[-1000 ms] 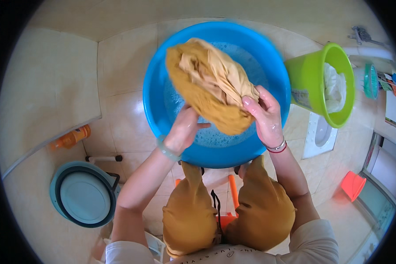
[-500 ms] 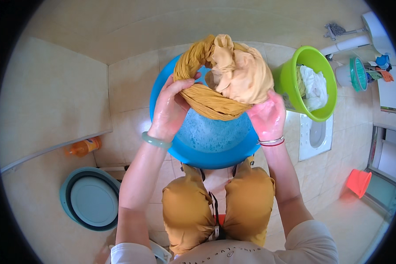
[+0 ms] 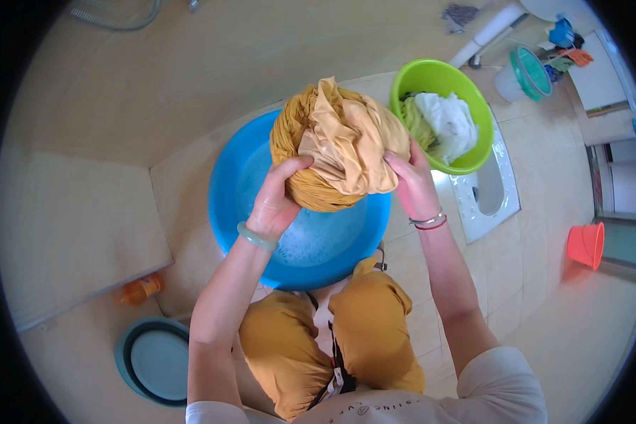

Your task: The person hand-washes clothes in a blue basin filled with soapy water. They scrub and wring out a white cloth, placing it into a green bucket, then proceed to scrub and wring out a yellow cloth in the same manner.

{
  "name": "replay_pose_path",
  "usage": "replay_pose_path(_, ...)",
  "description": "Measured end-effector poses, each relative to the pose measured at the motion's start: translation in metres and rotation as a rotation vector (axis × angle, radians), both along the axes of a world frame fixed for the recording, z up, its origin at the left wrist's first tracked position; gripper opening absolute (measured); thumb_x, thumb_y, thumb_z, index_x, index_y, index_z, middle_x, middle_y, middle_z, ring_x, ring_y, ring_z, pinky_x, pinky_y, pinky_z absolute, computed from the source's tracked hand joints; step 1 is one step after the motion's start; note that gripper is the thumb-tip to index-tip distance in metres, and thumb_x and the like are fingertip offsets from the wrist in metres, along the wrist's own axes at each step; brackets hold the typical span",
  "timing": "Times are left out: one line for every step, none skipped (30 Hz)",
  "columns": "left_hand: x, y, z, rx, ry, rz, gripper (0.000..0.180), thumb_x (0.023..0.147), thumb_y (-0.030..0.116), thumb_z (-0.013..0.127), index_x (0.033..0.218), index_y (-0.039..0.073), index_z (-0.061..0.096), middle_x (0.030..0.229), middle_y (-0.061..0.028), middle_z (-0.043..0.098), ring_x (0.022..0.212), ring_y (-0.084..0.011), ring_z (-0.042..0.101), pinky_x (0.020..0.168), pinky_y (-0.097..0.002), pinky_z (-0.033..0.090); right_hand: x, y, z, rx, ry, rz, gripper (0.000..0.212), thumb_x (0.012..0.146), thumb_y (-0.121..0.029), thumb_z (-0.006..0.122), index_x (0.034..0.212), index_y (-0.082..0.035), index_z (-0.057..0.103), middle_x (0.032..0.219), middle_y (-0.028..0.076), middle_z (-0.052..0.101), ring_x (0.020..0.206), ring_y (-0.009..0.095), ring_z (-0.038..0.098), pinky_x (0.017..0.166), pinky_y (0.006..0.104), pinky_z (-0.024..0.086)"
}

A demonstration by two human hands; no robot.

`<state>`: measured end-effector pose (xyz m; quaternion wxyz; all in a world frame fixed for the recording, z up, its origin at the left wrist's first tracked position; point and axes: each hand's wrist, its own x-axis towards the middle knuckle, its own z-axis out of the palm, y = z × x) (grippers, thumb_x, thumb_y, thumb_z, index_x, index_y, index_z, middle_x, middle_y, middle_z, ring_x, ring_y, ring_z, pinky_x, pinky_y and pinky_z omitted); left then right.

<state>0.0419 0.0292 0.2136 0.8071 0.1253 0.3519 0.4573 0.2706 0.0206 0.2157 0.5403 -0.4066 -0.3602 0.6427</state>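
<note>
A bunched wet garment (image 3: pixel 346 145), crinkled mustard cloth with smooth peach cloth folded over it, is held up above the blue basin (image 3: pixel 219 205). My left hand (image 3: pixel 275 198) grips its left side, thumb on top and fingers underneath. My right hand (image 3: pixel 413 182) pinches the right side, thumb over the peach fabric. Both sets of fingers are partly hidden beneath the cloth. Sudsy water (image 3: pixel 318 237) shows in the basin below.
A lime green bucket (image 3: pixel 484 134) with white and yellow-green cloth stands right of the basin, by a squat toilet (image 3: pixel 509 187). Farther right is an orange-red bucket (image 3: pixel 585 245). A grey-green folding basin (image 3: pixel 159 364) and an orange bottle (image 3: pixel 143 288) lie at left.
The garment has been gathered from an open ring into a compact bundle, the peach cloth now covering its middle. My hands have come closer together. The whole view has shifted and turned.
</note>
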Motion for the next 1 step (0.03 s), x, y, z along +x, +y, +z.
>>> replay_pose_path(0.0139,0.0059,0.003,0.037,0.037,-0.022,0.056,0.089,0.02,0.066,0.139,0.005,0.045,0.139,-0.0092,0.053,0.126,-0.0252,0.052,0.108,-0.0409,0.04,0.0129,0.0016,0.0037,0.012,-0.003,-0.025,0.062,0.091,-0.025,0.068,0.14,0.0,0.039,0.137,0.007,0.052,0.124,0.022,0.052,0.108,0.0365,0.038)
